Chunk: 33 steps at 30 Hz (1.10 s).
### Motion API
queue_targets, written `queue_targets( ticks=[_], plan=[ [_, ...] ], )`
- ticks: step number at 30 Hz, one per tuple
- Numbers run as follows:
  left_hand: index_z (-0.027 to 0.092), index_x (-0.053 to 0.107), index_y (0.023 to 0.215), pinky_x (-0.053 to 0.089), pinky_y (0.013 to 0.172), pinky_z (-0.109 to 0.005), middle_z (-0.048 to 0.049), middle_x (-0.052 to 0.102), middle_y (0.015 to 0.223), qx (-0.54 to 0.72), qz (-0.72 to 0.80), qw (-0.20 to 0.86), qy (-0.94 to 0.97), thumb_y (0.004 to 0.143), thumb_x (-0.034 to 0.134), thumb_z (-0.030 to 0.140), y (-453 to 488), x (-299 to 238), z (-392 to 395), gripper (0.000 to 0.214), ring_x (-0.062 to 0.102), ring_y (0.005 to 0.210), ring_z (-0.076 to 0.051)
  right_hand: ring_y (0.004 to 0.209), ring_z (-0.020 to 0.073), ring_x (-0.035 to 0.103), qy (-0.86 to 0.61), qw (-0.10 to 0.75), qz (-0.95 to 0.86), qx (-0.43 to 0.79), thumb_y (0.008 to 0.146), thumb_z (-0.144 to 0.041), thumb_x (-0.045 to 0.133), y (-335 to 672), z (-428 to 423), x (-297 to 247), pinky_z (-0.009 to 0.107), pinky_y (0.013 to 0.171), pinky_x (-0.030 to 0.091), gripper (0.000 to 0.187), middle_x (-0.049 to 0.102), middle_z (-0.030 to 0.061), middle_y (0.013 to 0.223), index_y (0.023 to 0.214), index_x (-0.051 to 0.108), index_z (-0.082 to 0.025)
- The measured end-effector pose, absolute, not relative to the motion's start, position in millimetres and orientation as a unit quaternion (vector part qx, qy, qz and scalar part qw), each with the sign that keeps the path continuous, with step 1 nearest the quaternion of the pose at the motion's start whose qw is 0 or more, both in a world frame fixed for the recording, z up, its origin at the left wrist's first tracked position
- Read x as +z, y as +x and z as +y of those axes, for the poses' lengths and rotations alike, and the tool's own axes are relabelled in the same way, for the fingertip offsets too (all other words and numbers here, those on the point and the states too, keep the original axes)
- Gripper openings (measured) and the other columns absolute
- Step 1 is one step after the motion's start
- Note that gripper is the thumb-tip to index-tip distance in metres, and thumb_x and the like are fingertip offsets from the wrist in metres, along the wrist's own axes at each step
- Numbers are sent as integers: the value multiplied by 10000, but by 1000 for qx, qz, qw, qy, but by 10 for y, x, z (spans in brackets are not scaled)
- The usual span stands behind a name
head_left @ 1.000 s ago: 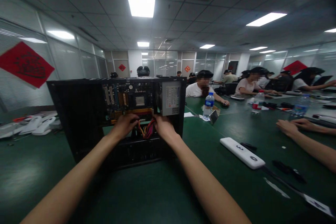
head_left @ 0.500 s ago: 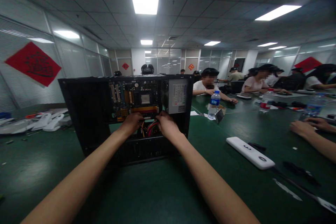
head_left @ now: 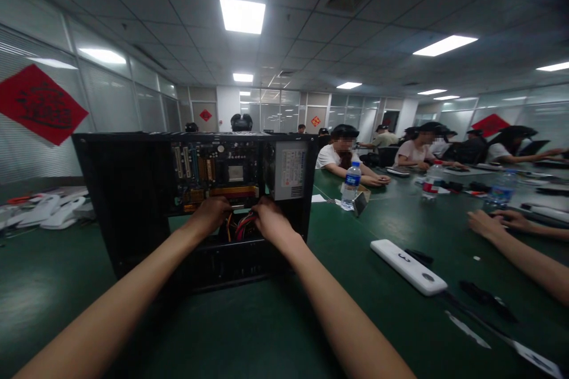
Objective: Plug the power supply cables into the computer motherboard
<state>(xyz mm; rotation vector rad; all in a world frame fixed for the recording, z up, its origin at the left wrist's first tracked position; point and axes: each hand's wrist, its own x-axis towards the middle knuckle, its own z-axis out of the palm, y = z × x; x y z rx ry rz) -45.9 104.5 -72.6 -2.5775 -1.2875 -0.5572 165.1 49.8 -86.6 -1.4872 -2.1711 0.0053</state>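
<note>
An open black computer case (head_left: 100,207) stands in front of me, its side panel off. Inside, the motherboard (head_left: 251,157) fills the upper middle, with a power supply (head_left: 291,169) to its right. My left hand (head_left: 211,216) reaches in at the board's lower edge, fingers bent and pinched together. Opposite it, my right hand (head_left: 272,222) is also closed, its fingertips near the same slim pale strip (head_left: 241,209). Whatever either hand grips is too small and dark to make out. Red, yellow and black cables (head_left: 243,228) hang just below and between the hands.
On the green table (head_left: 342,302) lie a white power bank (head_left: 408,266), black cables (head_left: 486,299) and a water bottle (head_left: 352,185). White plastic parts (head_left: 57,210) are heaped at left. Another person's hands (head_left: 489,222) rest at right; several people sit farther back.
The view has shifted, so the case and table items appear farther left and slightly lower. Both hands keep their place at the board's lower edge.
</note>
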Motion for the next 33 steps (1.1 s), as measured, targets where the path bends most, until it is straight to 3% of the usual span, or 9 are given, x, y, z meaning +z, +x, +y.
queue_targets(
  ticks=[14, 23, 33],
  plan=[
    [204, 789, 956, 511, 834, -295, -105, 755, 1019, -205, -440, 108, -868, 772, 537, 73, -546, -805, 1120, 339, 706, 967, -246, 1167, 221, 557, -556, 234, -797, 3, 911, -180, 500, 1643, 513, -872, 299, 955, 466, 349, 535, 120, 1298, 1225, 652, -184],
    [219, 798, 938, 503, 741, -269, -95, 741, 966, -196, -431, 106, -874, 848, 502, 125, -498, -735, 1043, 323, 709, 888, -222, 1182, 235, 556, -560, 237, -794, 2, 903, -189, 511, 1635, 511, -864, 308, 962, 472, 346, 541, 121, 1305, 1213, 664, -178],
    [204, 772, 1050, 503, 865, -311, -103, 749, 1087, -183, -458, 116, -862, 852, 537, 147, -529, -740, 1056, 313, 700, 1004, -249, 1187, 234, 560, -570, 230, -789, 23, 919, -211, 507, 1623, 512, -881, 320, 934, 494, 362, 512, 121, 1362, 1262, 621, -192]
  ],
)
